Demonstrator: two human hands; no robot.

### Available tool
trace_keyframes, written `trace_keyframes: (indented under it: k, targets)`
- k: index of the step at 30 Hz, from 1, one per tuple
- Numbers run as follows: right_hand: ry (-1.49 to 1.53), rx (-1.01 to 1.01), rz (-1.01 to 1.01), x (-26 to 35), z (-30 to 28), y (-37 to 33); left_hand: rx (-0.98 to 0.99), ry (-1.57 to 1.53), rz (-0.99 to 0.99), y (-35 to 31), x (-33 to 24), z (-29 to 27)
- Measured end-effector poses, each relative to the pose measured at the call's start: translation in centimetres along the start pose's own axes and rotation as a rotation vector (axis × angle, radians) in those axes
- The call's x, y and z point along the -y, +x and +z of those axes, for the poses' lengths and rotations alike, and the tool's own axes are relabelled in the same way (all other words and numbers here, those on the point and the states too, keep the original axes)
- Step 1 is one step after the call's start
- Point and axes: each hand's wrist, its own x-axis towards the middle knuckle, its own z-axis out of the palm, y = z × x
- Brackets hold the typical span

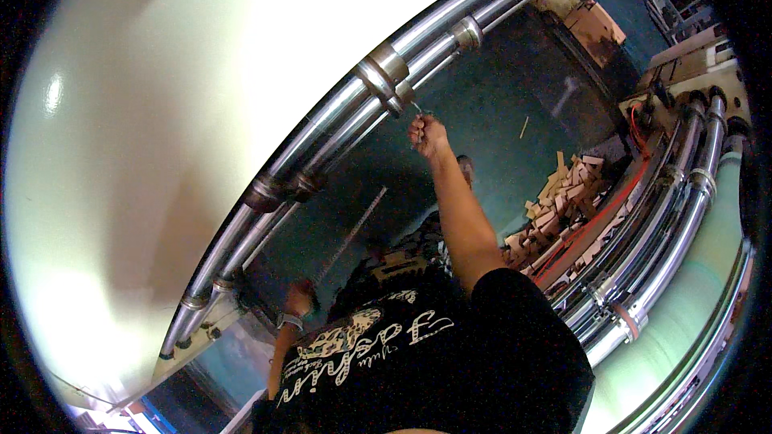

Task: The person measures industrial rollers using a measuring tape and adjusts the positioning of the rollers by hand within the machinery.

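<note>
My right hand (428,135) is raised just below a metal collar (400,98) on the chrome shafts (330,112). Its fingers are closed around a thin metal tool (416,106), perhaps a hex key, whose tip points up toward the collar. Whether the tip touches it I cannot tell. My left hand (299,299), with a band at the wrist, is low near my body, in shadow and closed. From it a long, narrow ruler (354,233) slants up and to the right. The left fingers themselves are hard to make out.
A large, glossy white surface (161,112) curves beyond the shafts. On the right are more chrome rollers (667,233), a red cable (635,185) and a pale green roll (691,273). Cut pale scraps (555,201) are heaped on the dark floor (498,88).
</note>
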Motion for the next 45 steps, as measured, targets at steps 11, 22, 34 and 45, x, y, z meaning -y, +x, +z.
trace_keyframes:
  k: [11, 22, 34, 45]
  targets:
    - [-0.047, -0.049, 0.013, 0.2, 0.1, 0.0, 0.095, -0.242, -0.342, 1.6, -4.6, -2.8]
    - [-0.679, 0.003, 0.264, 5.2, 0.0, 2.1, 0.227, -0.4, -0.42, 1.7, -4.2, -1.6]
    - [-1.866, -0.614, -0.882, -2.6, -4.0, 9.6, 0.243, 0.012, 0.056, 1.6, -0.5, 2.2]
    - [-0.017, -0.205, -0.513, -3.9, 1.4, 2.8, 0.167, -0.396, -0.39, -1.4, -3.4, 0.0]
